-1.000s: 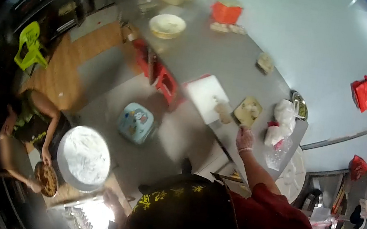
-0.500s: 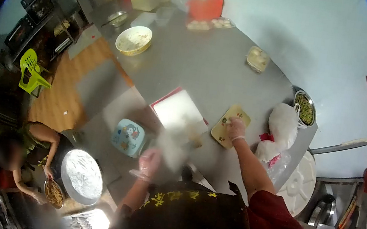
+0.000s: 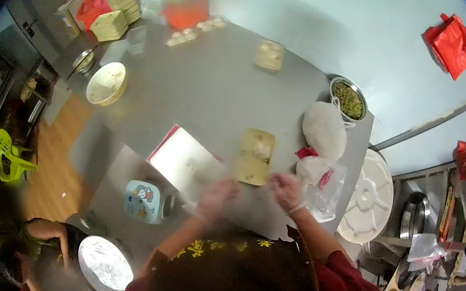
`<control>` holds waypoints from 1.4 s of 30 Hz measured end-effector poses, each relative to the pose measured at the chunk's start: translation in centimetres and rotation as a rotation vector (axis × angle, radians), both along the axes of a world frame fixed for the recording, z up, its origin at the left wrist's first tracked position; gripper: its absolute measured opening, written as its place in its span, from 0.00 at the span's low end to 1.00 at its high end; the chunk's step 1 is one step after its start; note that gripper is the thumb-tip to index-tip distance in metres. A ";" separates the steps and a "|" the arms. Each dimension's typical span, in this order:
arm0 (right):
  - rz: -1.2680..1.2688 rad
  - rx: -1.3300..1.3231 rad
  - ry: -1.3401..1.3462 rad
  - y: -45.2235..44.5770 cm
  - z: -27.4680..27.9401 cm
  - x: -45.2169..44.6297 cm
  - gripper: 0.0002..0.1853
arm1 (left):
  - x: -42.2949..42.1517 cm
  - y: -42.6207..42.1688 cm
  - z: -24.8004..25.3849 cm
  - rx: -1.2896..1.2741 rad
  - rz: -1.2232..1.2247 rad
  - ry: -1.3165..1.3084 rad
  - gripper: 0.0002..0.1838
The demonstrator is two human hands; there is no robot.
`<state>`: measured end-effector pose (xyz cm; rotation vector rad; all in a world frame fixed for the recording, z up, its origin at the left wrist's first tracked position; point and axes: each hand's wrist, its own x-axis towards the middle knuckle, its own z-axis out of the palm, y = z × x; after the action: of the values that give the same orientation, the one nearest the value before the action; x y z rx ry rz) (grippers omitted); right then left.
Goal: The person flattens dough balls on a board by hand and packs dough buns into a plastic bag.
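Apparently Part-Way: Pale Lump on Yellow Tray, Hands Beside It

The pale lump [image 3: 262, 151] rests toward the right side of the yellow tray [image 3: 251, 169] on the tabletop [image 3: 213, 77]; that much looks done. How many more are left to place or shape, the view does not settle.

The left hand [image 3: 218, 197] is blurred by the near corner of the white board [image 3: 183, 159]; whether its fingers grip anything, I cannot tell. The right hand [image 3: 286, 192] is just off the tray's near right corner, fingers curled, their contents unclear. The white bag [image 3: 324, 131] lies beyond it.

Half a second ago the right hand was over the tray; now it has drawn back toward the body, and the left has come closer to the tray.
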<state>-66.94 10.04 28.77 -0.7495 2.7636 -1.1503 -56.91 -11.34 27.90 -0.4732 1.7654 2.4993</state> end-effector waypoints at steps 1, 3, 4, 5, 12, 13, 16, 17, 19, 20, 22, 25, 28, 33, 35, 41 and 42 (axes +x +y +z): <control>-0.211 0.064 0.189 1.7 1.2 -0.6 0.05 | 0.0 -0.5 0.4 0.072 -0.016 -0.066 0.15; -0.415 -0.010 0.455 6.8 0.4 -1.8 0.05 | -0.1 -1.1 1.3 0.148 -0.038 -0.161 0.13; -0.557 -0.033 0.242 8.9 -0.3 -1.5 0.06 | -0.2 -1.3 1.1 0.154 -0.040 -0.158 0.13; -0.524 0.067 0.206 10.5 -1.4 -1.3 0.07 | -0.2 -1.4 0.7 0.164 -0.077 -0.154 0.14; -0.340 0.094 0.419 8.8 -4.3 -2.2 0.12 | -0.6 -0.2 0.5 0.395 -0.079 -0.215 0.15; -0.334 0.089 0.417 8.8 -4.6 -2.7 0.12 | -0.5 -0.3 0.4 0.392 -0.072 -0.216 0.15; -0.206 0.205 0.390 8.9 -4.9 -3.5 0.12 | -0.2 -0.4 0.4 0.406 -0.082 -0.234 0.14; -0.215 0.273 0.379 8.8 -4.9 -3.7 0.09 | -0.1 -0.4 0.6 0.407 -0.078 -0.246 0.14; -0.225 0.339 0.365 8.5 -4.4 -4.4 0.06 | 0.0 -0.5 0.9 0.405 -0.073 -0.259 0.15; -0.422 0.032 -0.088 8.6 -4.0 -5.1 0.06 | 0.1 -0.6 0.9 0.515 -0.086 -0.259 0.16; -0.571 -0.280 -0.561 7.4 -2.7 -5.0 0.05 | 0.4 -1.0 0.8 0.618 -0.070 -0.259 0.19; -0.537 -0.573 -0.262 4.7 0.5 -3.9 0.06 | -0.1 -0.8 1.0 0.913 -0.011 -0.214 0.18; -0.098 -0.314 -0.064 -1.5 4.3 -0.1 0.03 | -0.3 -0.5 1.6 0.986 0.014 -0.174 0.19; 0.383 -0.149 0.013 -9.0 3.4 4.7 0.09 | -0.5 -0.2 -0.5 1.116 0.076 -0.094 0.16; 0.553 0.094 0.389 -9.8 3.1 4.6 0.10 | 0.9 -1.3 0.2 0.959 0.159 -0.100 0.16; 0.437 0.075 -0.260 -12.0 1.4 2.0 0.22 | 3.1 -6.9 -3.7 0.803 0.223 0.038 0.07; 0.308 0.243 -0.318 -13.0 1.5 2.1 0.26 | 3.5 -7.1 -2.9 0.802 0.238 0.044 0.07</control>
<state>-64.84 -2.94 30.29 -0.8408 2.3651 -0.7806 -53.36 -18.44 24.99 -0.5719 0.6042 3.0815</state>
